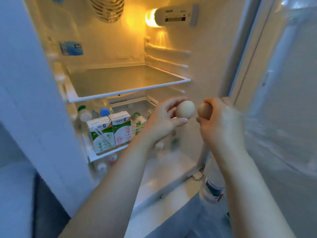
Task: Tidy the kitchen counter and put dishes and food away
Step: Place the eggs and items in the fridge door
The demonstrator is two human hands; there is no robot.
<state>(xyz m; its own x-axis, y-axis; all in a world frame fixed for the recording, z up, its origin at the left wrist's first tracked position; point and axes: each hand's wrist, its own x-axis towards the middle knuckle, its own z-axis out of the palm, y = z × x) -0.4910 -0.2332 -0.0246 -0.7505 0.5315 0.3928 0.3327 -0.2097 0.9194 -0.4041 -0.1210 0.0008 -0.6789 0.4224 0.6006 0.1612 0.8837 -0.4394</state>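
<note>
Right hand [221,124] hides most of its egg [203,109].

Pretty much all open fridge [109,45] here: warm yellow lamp [151,18] glowing on the right inner wall, round vent [107,8] up top, glass shelf [123,79] mid-height, door [291,100] open right.

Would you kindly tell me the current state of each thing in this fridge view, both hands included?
White fridge: open.
Yellow interior lamp: lit.
Pale cream egg: held in the fingertips of the left hand.
Brown egg: gripped in the right hand, partly hidden.
Two green-and-white milk cartons: upright, side by side.
</note>
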